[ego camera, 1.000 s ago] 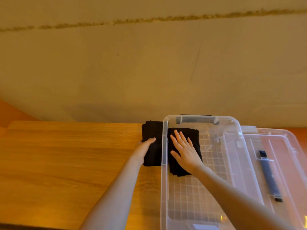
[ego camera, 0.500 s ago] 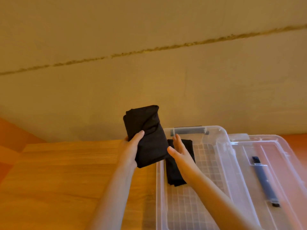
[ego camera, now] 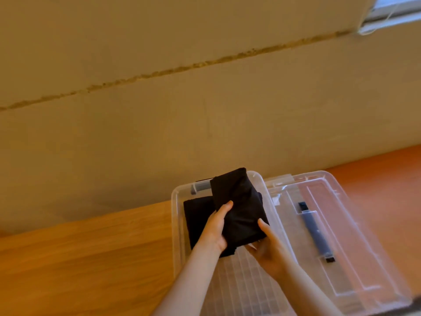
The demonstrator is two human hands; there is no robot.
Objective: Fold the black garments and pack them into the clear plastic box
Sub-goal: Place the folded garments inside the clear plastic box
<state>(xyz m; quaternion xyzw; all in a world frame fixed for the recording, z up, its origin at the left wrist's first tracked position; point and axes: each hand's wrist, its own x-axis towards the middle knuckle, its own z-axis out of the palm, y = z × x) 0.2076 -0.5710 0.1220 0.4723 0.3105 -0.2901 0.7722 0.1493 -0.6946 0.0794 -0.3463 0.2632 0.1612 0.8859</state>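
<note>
A folded black garment (ego camera: 241, 206) hangs over the clear plastic box (ego camera: 176, 224), held between both hands. My left hand (ego camera: 214, 226) grips its left edge with the thumb on top. My right hand (ego camera: 265, 245) holds its lower right corner from beneath, thumb against the side. A second folded black garment (ego camera: 197, 215) lies flat inside the box at its far left end, partly hidden behind the held one. The box floor nearer me shows a bare grid pattern.
The clear lid (ego camera: 341, 236) with a dark handle (ego camera: 315, 231) lies flat to the right of the box. The box stands on a wooden table (ego camera: 79, 258) against a beige wall. An orange floor shows beyond the lid.
The held garment has moved right, from beside the box to above its far end. My right hand left the garment in the box and took the held one from below.
</note>
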